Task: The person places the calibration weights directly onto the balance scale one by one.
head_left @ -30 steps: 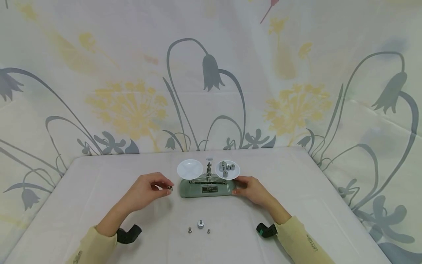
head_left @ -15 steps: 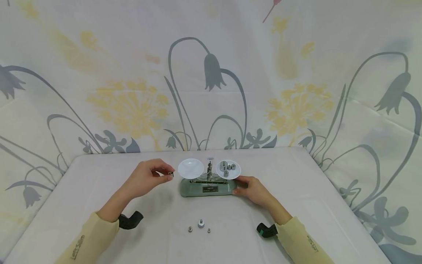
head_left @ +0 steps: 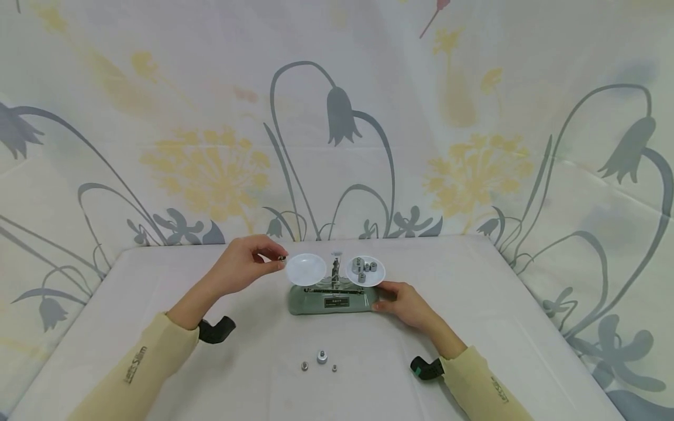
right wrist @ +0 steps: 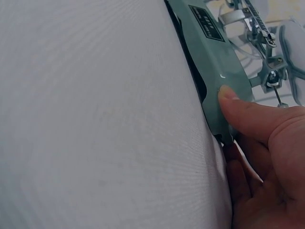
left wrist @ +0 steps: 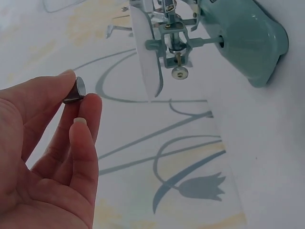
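A small metal weight (head_left: pixel 282 258) (left wrist: pixel 78 90) is pinched between the thumb and fingers of my left hand (head_left: pixel 244 264) (left wrist: pixel 52 143), just left of the scale's white left pan (head_left: pixel 306 269), above the table. Nothing lies on that pan. Several metal weights (head_left: pixel 358 265) stand on the right pan (head_left: pixel 379 279). My right hand (head_left: pixel 408 305) (right wrist: pixel 267 152) grips the right end of the green scale base (head_left: pixel 310 301) (right wrist: pixel 209 52), thumb on its front and the other fingers partly hidden behind it.
Three loose weights stand on the white table (head_left: pixel 263 386) in front of the scale: a larger one (head_left: pixel 322 356), a smaller one (head_left: pixel 304 366) and a tiny one (head_left: pixel 334 368). A flower-patterned cloth (head_left: pixel 337 175) hangs behind the table.
My left hand has risen and moved away from me and slightly right with the weight, from beside the base to beside the left pan. My right hand has stayed on the base.
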`<state>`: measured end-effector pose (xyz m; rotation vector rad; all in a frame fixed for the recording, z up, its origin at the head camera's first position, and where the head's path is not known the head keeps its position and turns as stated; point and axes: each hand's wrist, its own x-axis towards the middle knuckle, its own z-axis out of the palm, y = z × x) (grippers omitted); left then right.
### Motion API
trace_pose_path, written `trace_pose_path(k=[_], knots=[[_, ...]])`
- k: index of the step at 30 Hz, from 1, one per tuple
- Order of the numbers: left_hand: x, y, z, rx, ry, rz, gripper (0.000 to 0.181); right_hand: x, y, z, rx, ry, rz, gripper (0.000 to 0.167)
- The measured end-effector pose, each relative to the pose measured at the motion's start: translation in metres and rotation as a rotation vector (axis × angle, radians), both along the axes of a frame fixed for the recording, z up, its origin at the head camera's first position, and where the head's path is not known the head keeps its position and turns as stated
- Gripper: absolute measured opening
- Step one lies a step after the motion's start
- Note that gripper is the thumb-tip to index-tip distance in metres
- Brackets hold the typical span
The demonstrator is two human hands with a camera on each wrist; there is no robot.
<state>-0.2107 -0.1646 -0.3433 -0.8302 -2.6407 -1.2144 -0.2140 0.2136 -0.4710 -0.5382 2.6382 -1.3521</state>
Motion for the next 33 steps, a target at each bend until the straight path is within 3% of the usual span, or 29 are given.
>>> trace_pose_path(k=[16,24,33], knots=[[-0.015,0.018,0.013,-0.044,-0.049,-0.043,0.016,0.0,0.0,0.001,-0.008,0.012,-0.004,0.057],[-0.028,0.031,0.012,-0.073,-0.082,-0.109,0.015,-0.001,0.001,-0.003,-0.017,0.005,-0.007,0.058],[-0.043,0.048,0.006,-0.202,-0.054,-0.181,0.014,-0.003,0.001,-0.003,-0.008,0.0,-0.009,0.059]])
